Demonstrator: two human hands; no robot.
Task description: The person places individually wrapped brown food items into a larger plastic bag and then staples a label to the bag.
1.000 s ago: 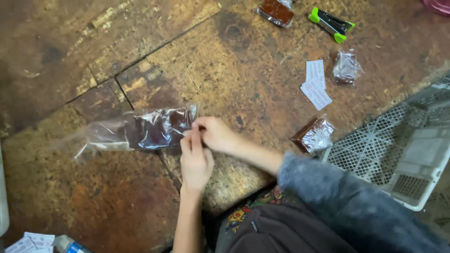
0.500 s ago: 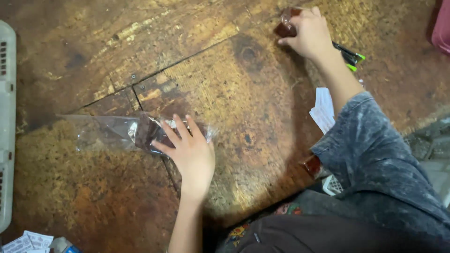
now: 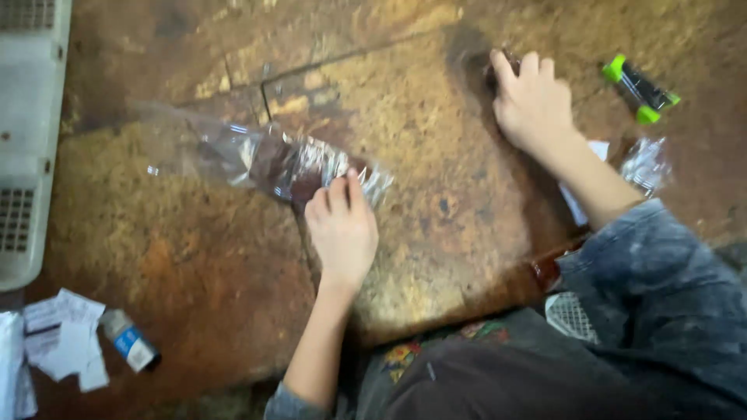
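left hand [image 3: 342, 229] presses flat on clear bag [image 3: 288, 163], right hand [image 3: 533, 101] grasps dark packet [image 3: 495, 71].

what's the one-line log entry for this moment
left hand flat on clear bag | right hand on small packet | green-capped tool beside | brown floor

two hands [image 3: 342, 225], perhaps three plastic packets [image 3: 296, 165], one marker [image 3: 640, 90]
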